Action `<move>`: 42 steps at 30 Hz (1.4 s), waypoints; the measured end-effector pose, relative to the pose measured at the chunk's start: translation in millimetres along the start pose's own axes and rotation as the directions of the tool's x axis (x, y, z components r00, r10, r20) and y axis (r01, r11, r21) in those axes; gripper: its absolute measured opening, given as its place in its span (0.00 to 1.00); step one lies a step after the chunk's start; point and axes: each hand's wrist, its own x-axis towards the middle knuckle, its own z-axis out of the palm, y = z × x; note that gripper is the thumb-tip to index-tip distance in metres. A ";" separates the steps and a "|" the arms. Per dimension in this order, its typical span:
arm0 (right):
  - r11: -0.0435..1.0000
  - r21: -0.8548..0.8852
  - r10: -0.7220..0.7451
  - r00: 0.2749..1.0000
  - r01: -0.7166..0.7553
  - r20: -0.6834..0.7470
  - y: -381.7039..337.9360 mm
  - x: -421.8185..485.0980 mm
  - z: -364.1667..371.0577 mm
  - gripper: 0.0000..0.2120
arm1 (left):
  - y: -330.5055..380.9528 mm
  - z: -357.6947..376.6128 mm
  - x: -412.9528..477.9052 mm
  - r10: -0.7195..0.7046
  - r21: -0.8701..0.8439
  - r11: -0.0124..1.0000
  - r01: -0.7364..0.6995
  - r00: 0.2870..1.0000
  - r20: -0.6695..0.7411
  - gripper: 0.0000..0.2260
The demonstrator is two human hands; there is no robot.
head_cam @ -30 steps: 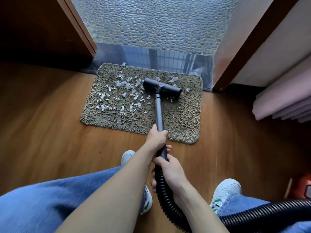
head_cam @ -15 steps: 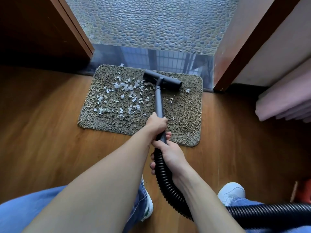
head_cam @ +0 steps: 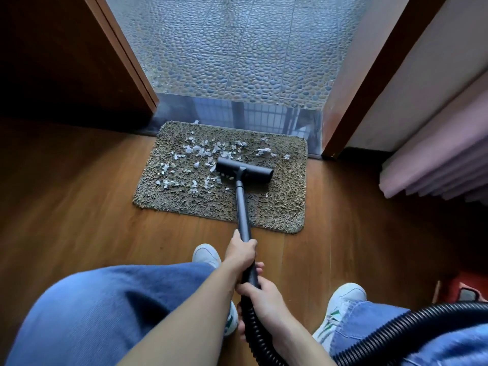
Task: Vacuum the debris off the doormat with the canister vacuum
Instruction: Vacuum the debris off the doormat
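At the lower centre of the frame, the right hand (head_cam: 264, 294) curls round the top of the black ribbed hose (head_cam: 250, 334). Just above it, the left hand (head_cam: 241, 253) grips the dark grey metal wand (head_cam: 241, 207). The wand's black T-shaped floor head (head_cam: 244, 170) rests on the shaggy grey-brown doormat (head_cam: 280, 207) at mid-frame. White paper scraps (head_cam: 200, 151) lie scattered left of and beyond the head, towards the pebble-tiled floor (head_cam: 237, 48).

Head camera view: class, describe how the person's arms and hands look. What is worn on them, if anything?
The left hand and right hand are bare: no gloves, rings, watch or bracelet show. The left forearm and right forearm are uncovered down to the frame edge, so no sleeve is visible.
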 end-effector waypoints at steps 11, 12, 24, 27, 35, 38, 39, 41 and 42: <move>0.994 -0.110 -0.020 0.996 0.010 -0.084 38.1 -32.2 -7.1 0.15 | -40.9 15.8 -23.7 -0.032 0.082 0.996 0.032 0.999 0.005 0.25; 0.997 -0.073 -0.016 0.997 0.010 -0.081 34.3 -32.0 -6.6 0.10 | -36.3 17.2 -21.2 -0.024 0.093 0.995 0.022 0.999 0.024 0.26; 0.988 0.135 -0.059 0.990 0.076 -0.131 -13.5 43.2 -24.6 0.04 | 29.1 38.0 49.1 0.035 0.146 0.988 -0.045 0.997 0.075 0.27; 0.977 0.194 -0.067 0.990 0.090 -0.123 -26.2 55.3 -28.5 0.03 | 43.6 41.8 61.1 0.042 0.163 0.985 -0.054 0.996 0.072 0.28; 0.938 0.329 -0.068 0.989 0.108 -0.132 -51.9 68.7 -41.4 0.03 | 71.3 58.0 82.4 0.082 0.198 0.975 -0.104 0.990 0.116 0.17; 0.942 0.317 -0.069 0.988 0.109 -0.134 -53.2 66.4 -41.8 0.03 | 72.7 58.7 82.5 0.070 0.193 0.977 -0.092 0.990 0.119 0.14; 0.947 0.303 -0.065 0.989 0.103 -0.135 -52.0 64.4 -40.9 0.03 | 71.8 57.8 79.5 0.066 0.186 0.979 -0.088 0.990 0.122 0.14; 0.959 0.270 -0.054 0.990 0.088 -0.131 -47.1 57.4 -37.3 0.03 | 66.9 53.9 70.5 0.055 0.167 0.983 -0.074 0.991 0.119 0.12; 0.965 0.251 -0.048 0.990 0.080 -0.130 -44.1 52.7 -35.4 0.04 | 62.9 51.6 64.5 0.045 0.156 0.986 -0.063 0.992 0.114 0.11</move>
